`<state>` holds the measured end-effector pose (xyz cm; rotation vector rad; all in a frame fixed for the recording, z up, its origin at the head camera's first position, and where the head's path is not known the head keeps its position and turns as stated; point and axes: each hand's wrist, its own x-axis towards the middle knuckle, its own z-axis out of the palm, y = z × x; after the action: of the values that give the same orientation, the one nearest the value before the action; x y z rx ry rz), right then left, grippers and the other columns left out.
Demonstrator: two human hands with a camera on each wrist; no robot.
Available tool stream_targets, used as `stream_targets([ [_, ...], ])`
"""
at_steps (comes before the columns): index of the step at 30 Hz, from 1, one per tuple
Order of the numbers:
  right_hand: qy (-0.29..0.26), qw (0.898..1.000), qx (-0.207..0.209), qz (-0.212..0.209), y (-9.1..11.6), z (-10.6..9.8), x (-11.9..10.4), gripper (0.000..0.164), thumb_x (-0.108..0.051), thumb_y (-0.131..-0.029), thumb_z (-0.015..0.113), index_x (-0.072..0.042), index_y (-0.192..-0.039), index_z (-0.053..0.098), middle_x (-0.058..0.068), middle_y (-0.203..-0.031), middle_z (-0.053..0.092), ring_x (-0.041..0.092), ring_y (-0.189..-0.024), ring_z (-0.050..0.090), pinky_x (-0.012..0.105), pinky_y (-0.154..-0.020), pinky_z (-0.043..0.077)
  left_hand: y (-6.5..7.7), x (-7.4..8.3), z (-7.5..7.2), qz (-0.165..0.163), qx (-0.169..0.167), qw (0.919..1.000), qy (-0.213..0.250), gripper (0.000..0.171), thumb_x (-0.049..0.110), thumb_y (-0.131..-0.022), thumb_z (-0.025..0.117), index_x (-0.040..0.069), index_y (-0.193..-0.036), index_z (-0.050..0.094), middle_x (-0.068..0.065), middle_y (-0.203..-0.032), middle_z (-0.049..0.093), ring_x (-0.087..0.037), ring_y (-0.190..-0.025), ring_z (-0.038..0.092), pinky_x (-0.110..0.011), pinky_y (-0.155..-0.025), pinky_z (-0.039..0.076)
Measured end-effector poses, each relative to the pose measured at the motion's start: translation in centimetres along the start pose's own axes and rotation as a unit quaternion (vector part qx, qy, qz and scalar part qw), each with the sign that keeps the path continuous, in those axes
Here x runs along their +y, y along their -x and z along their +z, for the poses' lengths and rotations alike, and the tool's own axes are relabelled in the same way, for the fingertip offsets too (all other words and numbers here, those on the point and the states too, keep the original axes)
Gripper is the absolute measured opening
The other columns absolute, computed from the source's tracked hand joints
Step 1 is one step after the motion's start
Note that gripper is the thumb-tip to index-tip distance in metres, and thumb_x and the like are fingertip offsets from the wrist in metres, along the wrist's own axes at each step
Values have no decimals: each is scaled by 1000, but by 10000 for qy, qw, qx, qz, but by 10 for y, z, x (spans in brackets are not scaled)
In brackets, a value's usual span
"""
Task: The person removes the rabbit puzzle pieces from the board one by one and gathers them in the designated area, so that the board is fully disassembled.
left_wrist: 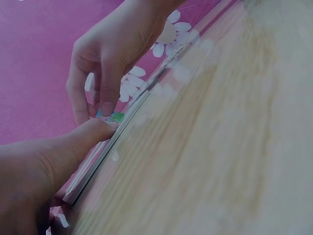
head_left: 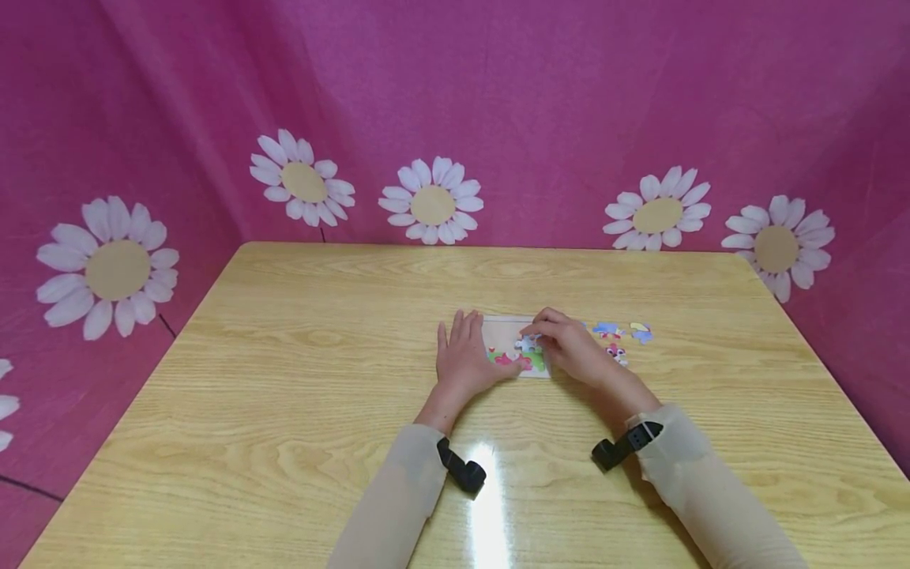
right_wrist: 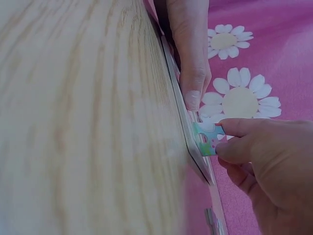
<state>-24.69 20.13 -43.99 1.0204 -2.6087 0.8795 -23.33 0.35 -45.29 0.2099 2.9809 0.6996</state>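
Observation:
A shallow puzzle tray [head_left: 501,332] lies on the table, with green and pink pieces [head_left: 506,360] fitted along its near side. My left hand [head_left: 465,357] lies over the tray's left end, fingers extended and thumb resting at the near edge. In the right wrist view, my right hand [right_wrist: 266,159] pinches a light blue and green puzzle piece [right_wrist: 209,139] between thumb and forefinger. The head view puts this hand over the tray's right part, where a pale blue piece [head_left: 528,344] shows beside the fingertips.
Right of the tray lie loose puzzle pieces: a blue one [head_left: 607,329], a blue and yellow one [head_left: 641,333] and a pink and white one [head_left: 615,354]. The wooden table [head_left: 284,379] ends at a pink curtain [head_left: 540,118] with daisies.

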Motion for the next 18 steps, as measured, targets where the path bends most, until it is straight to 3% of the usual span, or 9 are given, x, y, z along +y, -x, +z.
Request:
stream_targets([
  [10, 71, 9996, 232, -124, 0, -1, -1, 29, 17, -86, 57, 0, -101, 74, 13, -99, 64, 27, -93, 63, 43, -80, 57, 0, 1, 0, -14, 22, 10000, -11, 110, 71, -73, 67, 10, -155, 24, -5, -163, 26, -23, -156, 9, -49, -128, 2],
  [18, -234, 9970, 547, 486, 4, -1, 6, 28, 14, -87, 59, -3, -102, 75, 11, -98, 65, 18, -84, 58, 22, -67, 49, 0, 0, 1, -51, 6, 10000, -83, 111, 72, -73, 66, 11, -155, 22, -5, -163, 25, -22, -156, 8, -49, -128, 1],
])
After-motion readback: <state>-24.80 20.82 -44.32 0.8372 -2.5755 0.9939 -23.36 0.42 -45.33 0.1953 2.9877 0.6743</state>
